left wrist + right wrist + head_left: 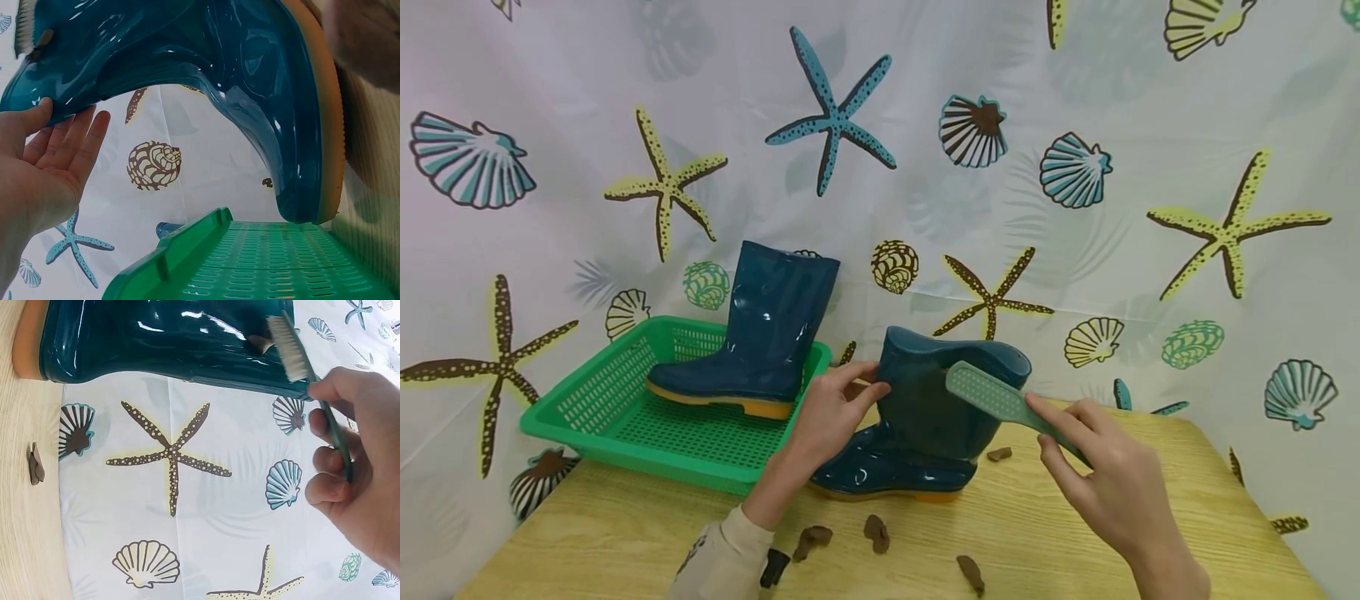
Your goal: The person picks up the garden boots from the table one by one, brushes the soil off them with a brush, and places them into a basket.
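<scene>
A dark blue rubber boot (pixel 917 417) with an orange sole stands on the wooden table, toe pointing left. My left hand (pixel 829 417) holds the upper shaft at its front edge, thumb on the near side and fingers behind, as the left wrist view shows. In my right hand (pixel 1112 479) is the handle of a green scrub brush (pixel 988 392). Its pale bristles (pixel 290 349) face the boot's shaft near the top. A brown, mud-like clump (pixel 259 344) sticks to the shaft right beside the bristles.
A green plastic basket (pixel 640 462) stands at the left, with a second blue boot (pixel 775 325) in it. Several brown clumps (pixel 876 533) lie on the table (pixel 1060 550) in front of the boot and beside it. Behind hangs a shell-and-starfish curtain (pixel 910 208).
</scene>
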The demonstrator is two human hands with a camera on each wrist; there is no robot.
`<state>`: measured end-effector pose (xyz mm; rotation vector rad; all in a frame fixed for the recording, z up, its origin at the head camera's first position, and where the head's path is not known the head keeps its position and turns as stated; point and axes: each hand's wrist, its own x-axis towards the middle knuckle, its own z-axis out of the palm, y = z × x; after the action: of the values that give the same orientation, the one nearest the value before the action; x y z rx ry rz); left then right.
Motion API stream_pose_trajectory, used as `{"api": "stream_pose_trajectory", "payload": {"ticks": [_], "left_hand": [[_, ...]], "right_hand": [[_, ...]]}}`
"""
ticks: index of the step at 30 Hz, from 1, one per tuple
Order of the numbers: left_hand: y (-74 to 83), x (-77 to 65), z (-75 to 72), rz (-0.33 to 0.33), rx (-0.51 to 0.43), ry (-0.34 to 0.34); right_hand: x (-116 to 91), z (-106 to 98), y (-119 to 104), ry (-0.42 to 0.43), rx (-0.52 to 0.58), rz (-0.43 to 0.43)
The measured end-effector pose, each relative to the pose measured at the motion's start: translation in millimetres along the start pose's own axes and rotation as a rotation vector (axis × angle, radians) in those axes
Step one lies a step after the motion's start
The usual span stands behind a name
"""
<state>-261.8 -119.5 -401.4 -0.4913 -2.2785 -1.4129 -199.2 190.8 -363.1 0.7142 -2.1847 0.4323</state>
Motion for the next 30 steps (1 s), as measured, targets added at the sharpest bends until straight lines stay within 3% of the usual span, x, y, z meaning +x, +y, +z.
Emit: {"api": "stream_pose_trajectory", "payload": {"ticks": [10, 13, 17, 22, 25, 30], "left_hand": [[-2.5, 0.2, 1.2, -0.011, -0.017, 0.005], [-3.2, 0.2, 1.8, -0.015, -0.016, 0.014], [-3.0, 0.1, 1.8, -0.014, -0.01, 0.019], [-1.5, 0.7, 1.3, -0.01, -0.017, 0.008], [-0.9, 1.0, 1.3, -0.012, -0.018, -0.002], [-1.1, 1.0, 1.3, -0.018, -0.018, -0.003]], "right_hand": [[-5.0, 5.2, 0.7, -0.232, -0.022, 0.031], [-3.4, 4.4, -0.2, -0.206, 0.021, -0.009], [0.3, 1.4, -0.8, -0.072, 0.085, -0.06], [2.4, -0.9, 0.3, 0.036, 0.02, -0.029], [1.2, -0.1, 1.0, 0.012, -0.033, 0.011], [-1.5, 2.9, 1.3, -0.097, -0.057, 0.048]]}}
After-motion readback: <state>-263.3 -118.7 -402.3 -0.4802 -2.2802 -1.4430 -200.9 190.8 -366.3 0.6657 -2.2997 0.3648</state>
